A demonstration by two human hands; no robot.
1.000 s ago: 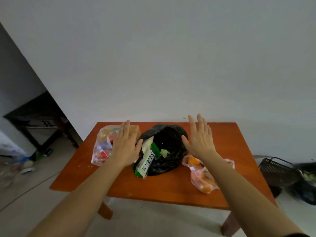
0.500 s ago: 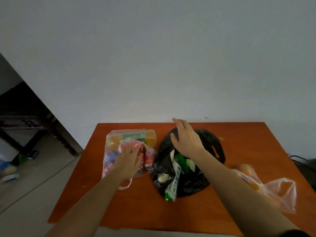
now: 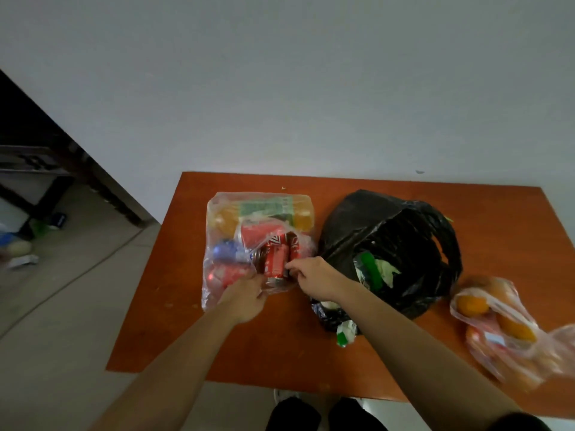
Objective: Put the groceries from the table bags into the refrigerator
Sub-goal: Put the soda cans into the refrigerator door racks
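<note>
A clear plastic bag (image 3: 227,213) lies at the left of the orange-brown table (image 3: 497,213), holding red cans (image 3: 276,258), a blue can and an orange bottle with a green label. My left hand (image 3: 245,295) and my right hand (image 3: 314,278) both pinch the near edge of this bag, on either side of the red cans. A black bag (image 3: 398,241) lies in the middle with green and white packets showing. At the right a clear bag of oranges (image 3: 497,325) rests on the table. The refrigerator is out of view.
A white wall stands right behind the table. To the left are a tiled floor, a dark wooden piece of furniture (image 3: 40,157) and small items on the floor (image 3: 18,250). My dark shoes (image 3: 323,413) show below the table's near edge.
I have come closer and look further down at the table. My right hand moved from the black bag to the clear bag of cans, and both hands now grip its edge.
</note>
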